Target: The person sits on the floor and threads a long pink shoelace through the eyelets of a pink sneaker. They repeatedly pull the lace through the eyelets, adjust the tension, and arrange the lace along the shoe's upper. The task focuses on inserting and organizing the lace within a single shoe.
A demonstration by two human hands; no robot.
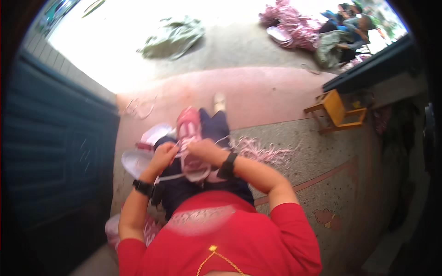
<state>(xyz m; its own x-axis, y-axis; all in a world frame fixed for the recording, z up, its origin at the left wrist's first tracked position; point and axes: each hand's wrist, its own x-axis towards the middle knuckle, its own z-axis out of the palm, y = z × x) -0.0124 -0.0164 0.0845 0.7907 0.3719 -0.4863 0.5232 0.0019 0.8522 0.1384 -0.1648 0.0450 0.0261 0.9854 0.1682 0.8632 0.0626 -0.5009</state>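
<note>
A pink lace-up shoe [188, 123] lies across my lap, its toe pointing away from me. My left hand [166, 155] is closed in a pinch at the shoe's left side, with a pale lace at its fingertips. Over the tongue and eyelets, my right hand [208, 152] is closed too. A loose lace [224, 138] trails out beside it, but its fingertips are partly hidden by the hand itself. To the right of my legs, a pile of pink laces [264, 151] is spread on the floor.
White-and-pink shoe pieces [137, 162] lie left of my legs, with a pink bundle [133, 229] by my left elbow. A wooden stool [338, 110] stands right. Blue doors flank me. Outside are a green sack [174, 37], a pink heap [294, 25] and seated people.
</note>
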